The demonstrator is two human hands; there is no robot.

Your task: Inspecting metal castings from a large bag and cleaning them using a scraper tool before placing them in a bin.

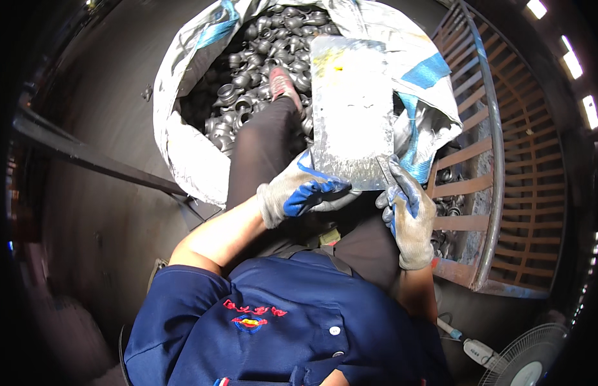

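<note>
My left hand (303, 188), in a grey glove with blue coating, is at the lower left corner of a worn, brightly lit flat plate (352, 116). Its thumb stands apart and its fingers reach to the right, with nothing visible in them. At the plate's lower right corner, my right hand (408, 209), gloved alike, is closed around a thin, narrow metal tool (382, 170) whose tip points up over the plate. The tool's exact kind cannot be made out. Beyond the plate, many dark grey rounded metal fittings (244, 80) fill a big white bulk bag (186, 151).
My leg stretches forward, its red shoe (283, 83) among the fittings. Blue straps (428, 69) hang on the bag. To the right stands a rusty slatted metal crate (466, 186) with more fittings inside. A metal bar (93, 154) crosses at left; a fan (531, 360) is at lower right.
</note>
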